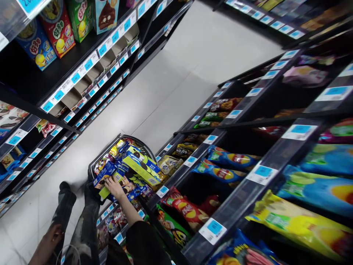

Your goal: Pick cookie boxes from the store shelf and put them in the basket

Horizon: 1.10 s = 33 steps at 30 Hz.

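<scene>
My right hand (114, 188) reaches into a dark shopping basket (92, 162), its fingers bent over a blue and yellow-green snack box (118, 177). Other boxes crowd around it, among them a long yellow-green and blue box (142, 165) and a blue box (104, 173) by my fingertips. Shiny wrapped packets (117, 147) lie along the basket's far side. At the lower left my left hand (51, 237) hangs in front of my leg, away from the basket. It is dark and smeared, so its fingers cannot be read.
Shelves of chip bags (303, 221) rise on the right, close to the basket. Snack boxes (59, 33) stand on the left shelf, above a row of price tags (88, 64). Grey floor (165, 88) runs between the shelves. My legs (85, 221) are beside the basket.
</scene>
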Each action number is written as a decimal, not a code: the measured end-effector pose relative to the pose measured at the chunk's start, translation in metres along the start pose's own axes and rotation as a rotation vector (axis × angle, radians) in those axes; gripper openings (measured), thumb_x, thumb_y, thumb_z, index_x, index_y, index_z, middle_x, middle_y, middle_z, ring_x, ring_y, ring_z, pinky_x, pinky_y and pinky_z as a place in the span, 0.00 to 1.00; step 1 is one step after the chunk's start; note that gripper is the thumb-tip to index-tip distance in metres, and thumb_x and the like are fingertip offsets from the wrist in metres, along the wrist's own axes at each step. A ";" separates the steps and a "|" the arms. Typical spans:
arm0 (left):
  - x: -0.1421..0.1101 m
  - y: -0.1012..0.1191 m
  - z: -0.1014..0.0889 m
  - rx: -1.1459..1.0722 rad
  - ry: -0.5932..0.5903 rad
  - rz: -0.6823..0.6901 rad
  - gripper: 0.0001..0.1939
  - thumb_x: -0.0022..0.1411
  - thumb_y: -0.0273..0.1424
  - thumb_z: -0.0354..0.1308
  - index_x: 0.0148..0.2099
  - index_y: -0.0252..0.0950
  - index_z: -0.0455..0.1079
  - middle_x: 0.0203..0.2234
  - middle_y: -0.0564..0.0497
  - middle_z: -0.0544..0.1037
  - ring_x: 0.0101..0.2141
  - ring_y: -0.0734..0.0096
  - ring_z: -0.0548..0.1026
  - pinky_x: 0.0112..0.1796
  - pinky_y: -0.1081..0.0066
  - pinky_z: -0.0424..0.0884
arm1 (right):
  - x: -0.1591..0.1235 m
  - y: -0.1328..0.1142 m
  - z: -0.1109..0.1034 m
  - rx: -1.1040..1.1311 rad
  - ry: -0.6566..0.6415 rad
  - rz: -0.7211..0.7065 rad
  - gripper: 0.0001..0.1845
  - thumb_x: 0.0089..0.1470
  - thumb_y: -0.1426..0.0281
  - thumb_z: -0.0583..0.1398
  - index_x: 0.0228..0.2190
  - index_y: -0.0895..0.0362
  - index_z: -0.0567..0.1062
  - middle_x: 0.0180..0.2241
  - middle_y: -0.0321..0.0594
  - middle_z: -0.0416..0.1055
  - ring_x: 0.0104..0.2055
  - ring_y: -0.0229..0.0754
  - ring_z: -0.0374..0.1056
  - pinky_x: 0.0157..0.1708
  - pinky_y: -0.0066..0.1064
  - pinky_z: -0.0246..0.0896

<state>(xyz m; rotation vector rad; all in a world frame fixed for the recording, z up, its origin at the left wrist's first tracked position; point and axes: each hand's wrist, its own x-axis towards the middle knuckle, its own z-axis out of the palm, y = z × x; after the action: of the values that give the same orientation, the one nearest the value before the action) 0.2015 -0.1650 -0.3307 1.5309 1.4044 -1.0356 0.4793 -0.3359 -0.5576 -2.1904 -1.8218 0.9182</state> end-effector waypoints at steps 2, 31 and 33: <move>0.001 -0.007 0.001 -0.018 -0.015 0.013 0.25 0.54 0.40 0.48 0.51 0.31 0.65 0.43 0.40 0.79 0.45 0.58 0.75 0.45 0.69 0.68 | 0.004 0.002 0.003 -0.005 0.005 0.009 0.10 0.57 0.72 0.59 0.43 0.59 0.72 0.48 0.43 0.69 0.52 0.48 0.64 0.51 0.49 0.61; 0.013 -0.010 0.010 -0.095 0.038 0.021 0.28 0.47 0.46 0.51 0.45 0.33 0.70 0.35 0.43 0.81 0.39 0.53 0.77 0.40 0.68 0.71 | -0.083 0.003 -0.054 -0.003 0.043 0.888 0.24 0.53 0.72 0.60 0.52 0.56 0.65 0.49 0.48 0.64 0.49 0.52 0.60 0.45 0.43 0.58; 0.015 -0.012 0.011 -0.088 0.037 0.033 0.27 0.48 0.46 0.51 0.46 0.34 0.70 0.35 0.44 0.81 0.40 0.53 0.77 0.41 0.69 0.71 | -0.080 0.002 -0.049 -0.010 0.045 1.038 0.23 0.55 0.68 0.59 0.52 0.55 0.63 0.49 0.47 0.63 0.49 0.51 0.61 0.44 0.42 0.59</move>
<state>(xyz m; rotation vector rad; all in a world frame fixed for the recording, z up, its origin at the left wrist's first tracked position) 0.1897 -0.1697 -0.3494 1.5110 1.4259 -0.9180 0.5012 -0.3983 -0.4909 -3.1140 -0.5448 0.9388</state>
